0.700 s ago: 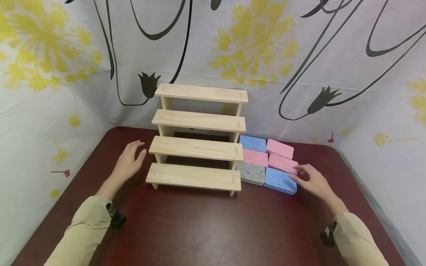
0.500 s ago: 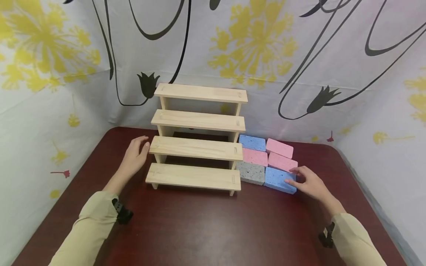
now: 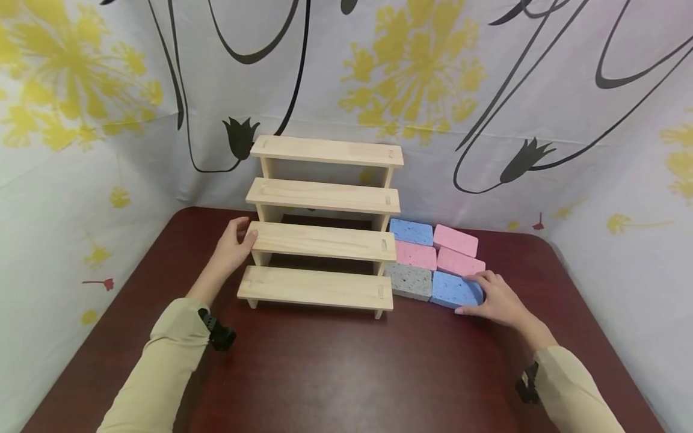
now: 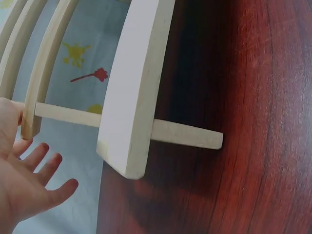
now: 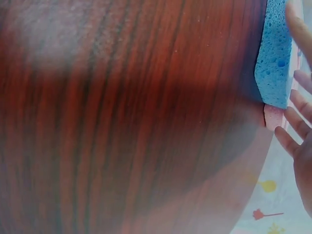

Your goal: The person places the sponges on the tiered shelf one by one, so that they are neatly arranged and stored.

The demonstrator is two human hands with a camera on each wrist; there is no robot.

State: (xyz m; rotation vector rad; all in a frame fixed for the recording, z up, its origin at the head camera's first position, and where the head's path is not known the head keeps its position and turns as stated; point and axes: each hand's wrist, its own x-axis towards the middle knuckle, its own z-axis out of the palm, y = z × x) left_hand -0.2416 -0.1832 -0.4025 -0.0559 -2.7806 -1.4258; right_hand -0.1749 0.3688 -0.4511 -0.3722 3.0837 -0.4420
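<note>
A wooden stepped shelf point(image 3: 319, 240) stands at the middle of the table. At the left end of its second step from the bottom is my left hand point(image 3: 234, 248); the thumb overlaps that end in the head view. The left wrist view shows its fingers point(image 4: 48, 168) spread beside the plank end. My right hand point(image 3: 500, 300) is at the right end of a blue sponge point(image 3: 452, 288), thumb on the near edge and fingertips on the far edge. In the right wrist view the thumb crosses the sponge's side. The sponge lies flat on the table.
Beside the shelf lie a grey sponge point(image 3: 411, 281), another blue sponge point(image 3: 411, 231) and pink sponges point(image 3: 415, 255), packed close together. A patterned cloth point(image 3: 541, 90) hangs behind the dark red table point(image 3: 335, 373) and at both sides.
My left hand has moved right and away from me to the shelf's end. The right hand has moved left and nearer, its thumb now at the blue sponge's near edge. The shelf stays put.
</note>
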